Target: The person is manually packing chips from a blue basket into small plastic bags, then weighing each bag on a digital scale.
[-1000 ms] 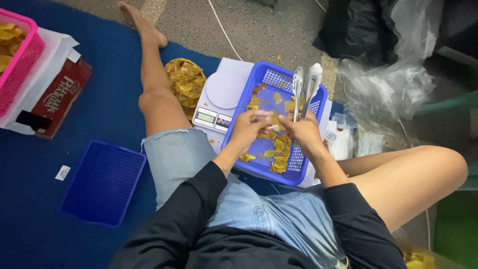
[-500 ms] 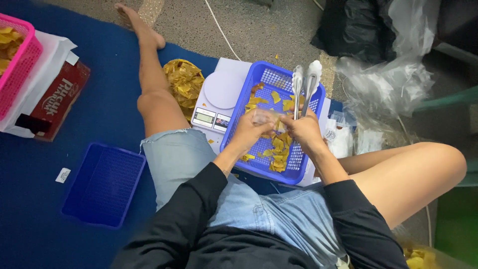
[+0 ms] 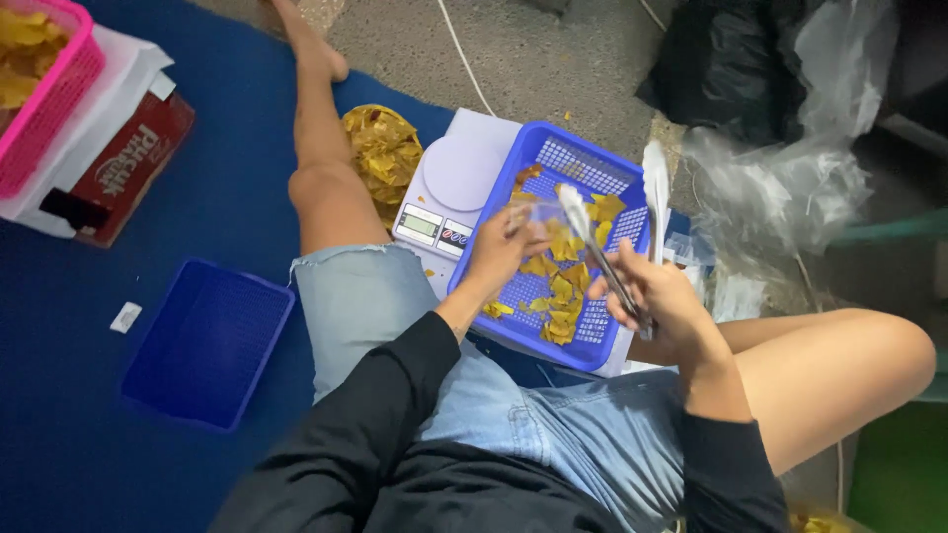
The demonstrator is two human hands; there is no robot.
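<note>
Both hands over the blue basket [image 3: 602, 163]: right hand [image 3: 657, 296] clasps tongs [image 3: 597, 252], left hand [image 3: 504, 252] pinches a clear bag [image 3: 541, 212].

A: Obstacles around the blue basket [image 3: 632, 232]?

B: Near-left rim: left hand [image 3: 502, 255] lies over it. Above the chips [image 3: 558, 296]: metal tongs [image 3: 602, 265], slanting up from the right hand [image 3: 660, 301]. Left side: white scale [image 3: 456, 183], touching the basket. Right side: crumpled clear plastic bags [image 3: 790, 188], close by. Both bare legs flank the basket.

A: Open room?

B: Far end of the basket, mesh floor bare; concrete floor [image 3: 553, 59] beyond it, crossed by one white cord [image 3: 464, 54]. Blue mat [image 3: 207, 197] between the bent knee and the empty blue tray [image 3: 205, 341].
</note>
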